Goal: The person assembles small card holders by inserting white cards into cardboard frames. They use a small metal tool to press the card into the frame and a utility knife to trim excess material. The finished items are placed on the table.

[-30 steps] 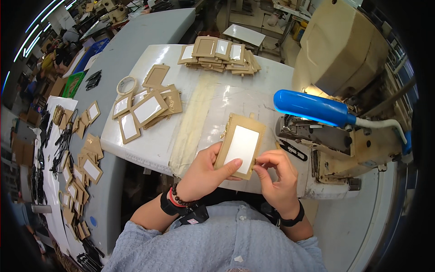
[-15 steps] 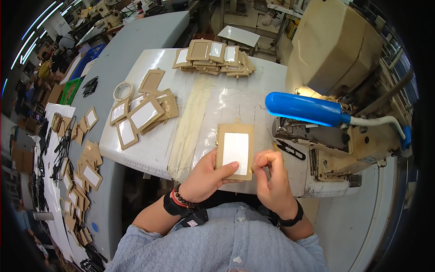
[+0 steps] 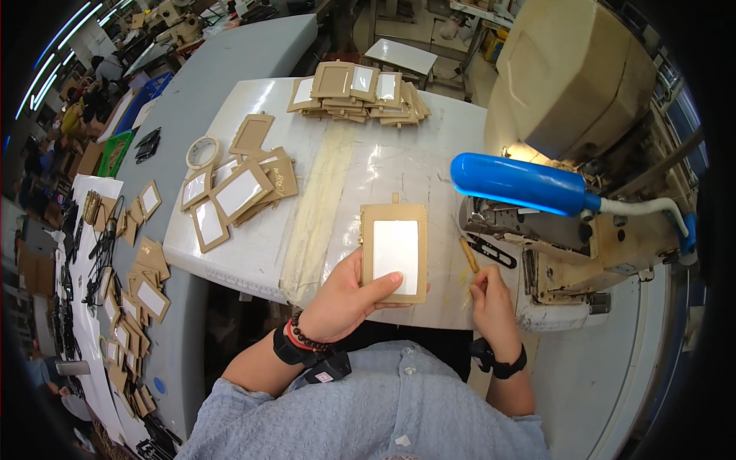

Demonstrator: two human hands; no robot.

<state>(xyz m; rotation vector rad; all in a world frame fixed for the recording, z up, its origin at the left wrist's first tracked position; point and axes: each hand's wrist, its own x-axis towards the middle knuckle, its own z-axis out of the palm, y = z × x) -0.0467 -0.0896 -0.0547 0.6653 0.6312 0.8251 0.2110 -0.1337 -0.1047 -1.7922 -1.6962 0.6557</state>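
A tan card holder with a white window stands nearly upright above the table in my left hand. My left thumb presses on the window's lower part, and the fingers go behind the holder. A small tab sticks up from its top edge. Right of it, my right hand is low over the table with its fingers curled together. Its fingertips meet the near end of a thin yellowish-brown stick lying on the table; whether they grip it is hidden. A black slotted piece lies just beyond.
A sewing machine with a blue lamp fills the right side. Stacked tan holders sit at the table's back. More holders and a tape roll are at left. A grey side table carries others.
My right hand has left the card holder's right edge and moved right and down to the stick. My left hand keeps the card holder in nearly the same place.
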